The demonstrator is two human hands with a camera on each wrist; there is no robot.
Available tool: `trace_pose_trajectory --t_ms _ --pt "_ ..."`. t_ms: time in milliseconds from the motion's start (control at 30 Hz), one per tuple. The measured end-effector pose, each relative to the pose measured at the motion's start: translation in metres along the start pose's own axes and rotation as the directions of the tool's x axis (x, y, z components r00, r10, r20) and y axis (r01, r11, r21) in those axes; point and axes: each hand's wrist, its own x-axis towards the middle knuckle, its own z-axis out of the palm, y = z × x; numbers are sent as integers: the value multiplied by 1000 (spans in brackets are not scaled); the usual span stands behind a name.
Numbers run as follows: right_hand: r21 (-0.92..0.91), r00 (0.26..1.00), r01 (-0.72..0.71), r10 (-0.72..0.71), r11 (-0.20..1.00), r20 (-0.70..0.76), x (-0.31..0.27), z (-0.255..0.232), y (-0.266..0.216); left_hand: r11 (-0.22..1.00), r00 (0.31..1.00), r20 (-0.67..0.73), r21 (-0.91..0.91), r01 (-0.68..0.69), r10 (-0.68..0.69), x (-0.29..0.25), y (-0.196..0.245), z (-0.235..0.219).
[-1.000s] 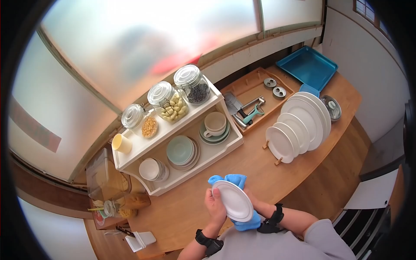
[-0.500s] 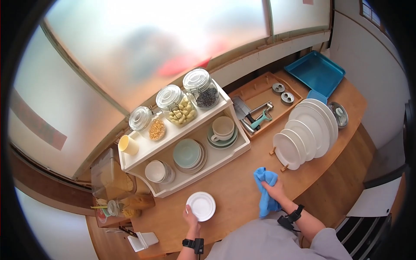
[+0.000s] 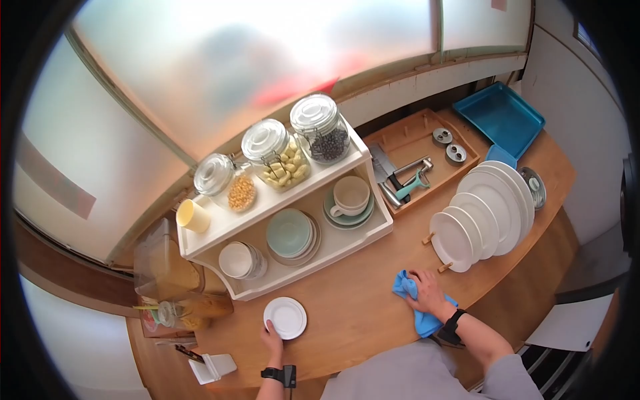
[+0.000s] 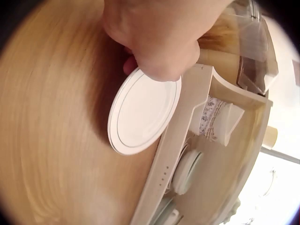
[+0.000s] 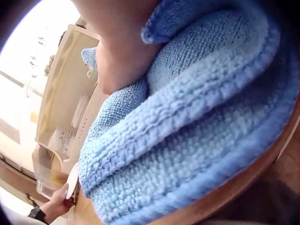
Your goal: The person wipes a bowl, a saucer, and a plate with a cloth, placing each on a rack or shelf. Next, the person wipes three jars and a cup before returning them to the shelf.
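My left hand point(image 3: 272, 342) pinches a small white plate point(image 3: 287, 317) by its near rim, thumb on the upper face. In the left wrist view the plate point(image 4: 143, 110) is tilted close over the wooden tabletop, with a thin line round its rim. To the right, my right hand point(image 3: 429, 293) holds a crumpled blue cloth point(image 3: 427, 325) down at the table, near its front edge. Folds of the terry cloth point(image 5: 187, 136) fill most of the right wrist view and hide most of the fingers.
White plates point(image 3: 477, 223) stand in a wooden rack at the right. A white shelf point(image 3: 313, 257) with bowls, a cup and glass jars point(image 3: 277, 157) stands behind. A wooden tray point(image 3: 427, 150) of utensils and a blue tray point(image 3: 500, 120) lie farther back. A white holder point(image 3: 215, 368) sits front left.
My hands have parted: the plate, earlier wrapped with the cloth between both hands, has gone left in my left hand. My right hand has moved right with the cloth and lowered it to the table.
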Motion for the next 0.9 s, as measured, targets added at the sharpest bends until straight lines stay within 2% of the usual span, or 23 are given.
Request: trace_pose_trajectory --t_ms 33,67,133,167,233,267,333,367,433,467,567,600,667,733,800,833,900 --pt "-9 999 42 -42 999 1 6 -1 3 999 998 64 43 17 -20 2 1 -4" --pt "-5 999 43 -43 999 28 12 -2 7 998 997 66 54 42 -45 2 1 -6" --pt "27 997 68 -69 997 38 21 4 14 996 991 128 81 -42 32 1 -5 -13" --pt "38 996 60 -62 997 68 21 6 13 995 991 134 101 -17 4 -7 -11 -21" --pt "23 995 86 -87 996 54 27 7 15 984 989 61 112 -139 133 -12 -15 -22" --pt "18 994 79 -80 997 68 28 10 19 985 990 72 113 -128 120 -15 -13 -20" --pt "36 994 93 -94 995 50 25 17 21 851 941 126 403 -338 314 -31 -10 -26" --pt "40 993 95 -97 995 67 26 19 20 854 946 127 409 -323 297 -34 -12 -27" --pt "17 993 77 -79 997 93 28 19 20 912 979 94 358 -201 179 -34 -17 -26" --pt "22 991 85 -87 996 99 29 21 19 912 981 87 362 -192 172 -34 -17 -25" --pt "3 993 97 -97 995 72 28 29 20 891 937 165 295 -345 308 -34 -17 -28" --pt "7 993 97 -98 995 68 28 31 21 892 937 159 293 -345 311 -33 -18 -30" --pt "2 993 103 -103 995 64 26 33 21 919 941 248 262 -296 232 -35 -24 -33" --pt "6 993 89 -89 996 71 25 35 21 922 944 179 226 -314 278 -34 -32 -33" --pt "-15 993 108 -107 994 54 25 38 21 910 923 308 267 -316 230 -32 -7 -39" --pt "-21 993 109 -108 994 50 23 40 22 925 921 248 160 -345 301 -31 -4 -32" --pt "-25 994 103 -102 994 35 21 41 20 933 926 247 151 -328 285 -32 -8 -36"
